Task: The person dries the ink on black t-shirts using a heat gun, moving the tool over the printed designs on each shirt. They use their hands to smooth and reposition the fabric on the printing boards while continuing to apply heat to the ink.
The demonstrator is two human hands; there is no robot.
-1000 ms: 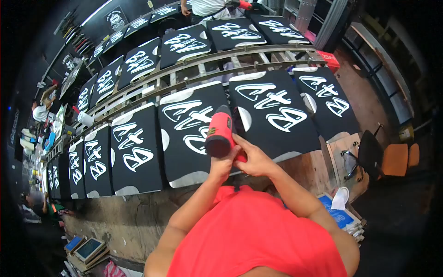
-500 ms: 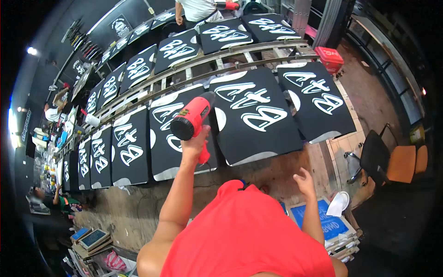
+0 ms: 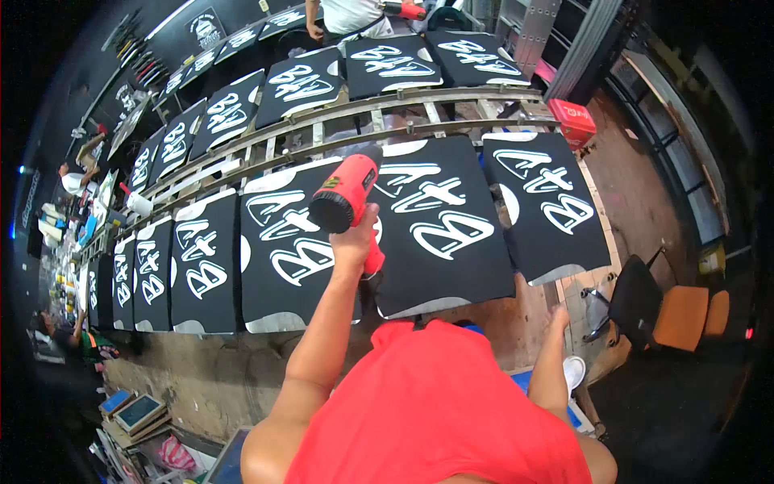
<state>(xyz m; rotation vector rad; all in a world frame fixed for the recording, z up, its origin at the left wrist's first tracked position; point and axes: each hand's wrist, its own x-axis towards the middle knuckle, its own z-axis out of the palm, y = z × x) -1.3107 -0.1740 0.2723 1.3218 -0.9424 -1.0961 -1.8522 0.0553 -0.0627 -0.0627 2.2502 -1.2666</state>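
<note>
My left hand (image 3: 351,240) is wrapped round the handle of a red heat gun (image 3: 348,187) with a black rear cap. Its dark nozzle points away from me, above the row of printed pieces. Under and beside it lie a black shirt (image 3: 439,278) and a neighbouring black shirt (image 3: 266,302), both with large white-and-blue lettering. The gun hides part of their print. My right hand (image 3: 556,319) hangs low on the right, near the front edge of the rightmost black shirt (image 3: 556,254). Its fingers look loose, though foreshortened, and nothing shows in them.
A metal rail frame (image 3: 322,139) runs between two rows of printed black shirts. Beyond it stands a person in a white top (image 3: 348,16) holding a red tool. At right are a red box (image 3: 572,121) and an office chair (image 3: 681,319). Framed screens (image 3: 139,413) lie lower left.
My view has shifted, with the shirt rows sitting farther left and lower at the left. The heat gun stays in my left hand. My right hand has moved slightly right.
</note>
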